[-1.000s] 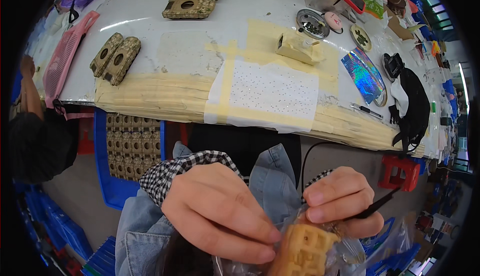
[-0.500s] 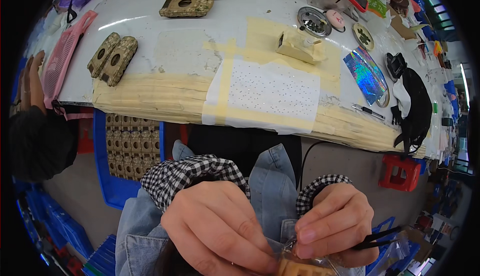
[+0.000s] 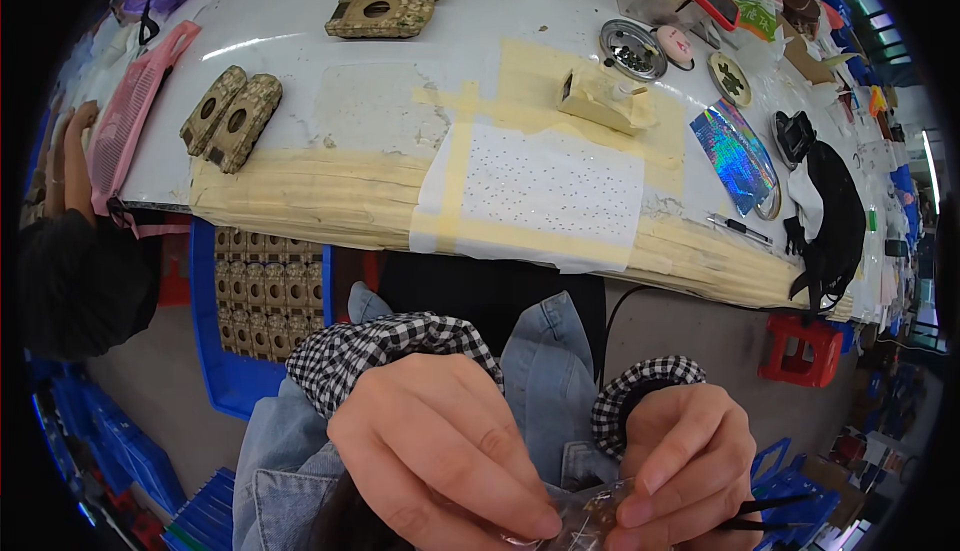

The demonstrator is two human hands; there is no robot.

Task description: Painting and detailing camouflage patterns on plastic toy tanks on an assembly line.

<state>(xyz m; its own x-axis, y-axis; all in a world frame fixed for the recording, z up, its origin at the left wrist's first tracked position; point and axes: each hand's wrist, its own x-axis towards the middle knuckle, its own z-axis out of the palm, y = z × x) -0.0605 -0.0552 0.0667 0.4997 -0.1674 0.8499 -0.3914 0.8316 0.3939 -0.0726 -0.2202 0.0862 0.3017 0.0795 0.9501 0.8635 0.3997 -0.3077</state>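
Observation:
Low in the head view, close to my body, both my hands pinch a clear, crinkled plastic wrapper [image 3: 585, 519]. My left hand [image 3: 435, 451] has its fingers closed on the wrapper's left side. On the other side, the thumb and fingers of my right hand [image 3: 690, 461] are closed on it. A pair of black tweezers [image 3: 765, 513] sticks out to the right from beneath my right hand. Whatever lies inside the wrapper is hard to make out, and its lower part is cut off by the picture's edge.
Ahead is a white table [image 3: 380, 111] with a taped white sheet [image 3: 540, 191] dotted with tiny specks. Camouflage-patterned pieces with round holes [image 3: 240, 121] lie on it; a blue crate [image 3: 225, 371] below holds several more. Someone's dark sleeve [image 3: 90, 281] is at left, a red stool [image 3: 800, 351] at right.
The tan, biscuit-like item seen in the wrapper at the lower edge no longer shows. My right hand has shifted slightly down and right, and more of the wrapper shows between my fingers.

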